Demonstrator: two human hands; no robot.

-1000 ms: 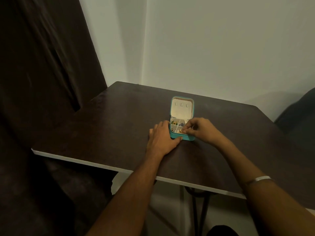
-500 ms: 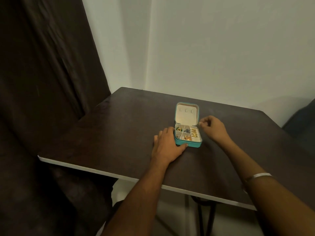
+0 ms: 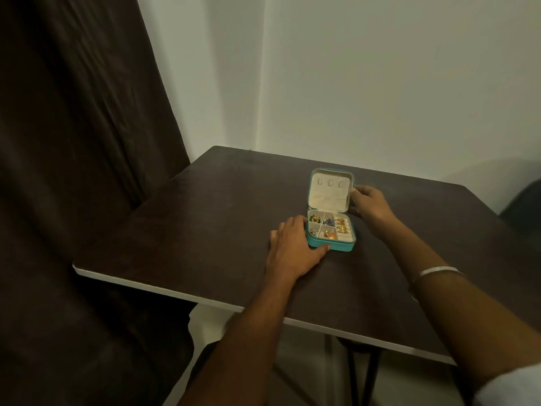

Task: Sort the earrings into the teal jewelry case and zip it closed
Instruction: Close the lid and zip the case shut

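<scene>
Currently the square teal jewelry case point(image 3: 330, 247) sat open toward the far right part of the dark, matte tabletop point(image 3: 205, 230), its cream-lined lid point(image 3: 329, 190) upright and the divided tray holding small gold, green and blue earrings point(image 3: 342, 224). Left hand point(image 3: 294, 249) lay flat, fingers straight, thumb pressed on the case's near-left corner. Right hand point(image 3: 369, 206) pinched the lid's right edge; a thin metal bangle point(image 3: 436, 272) ringed that wrist.
</scene>
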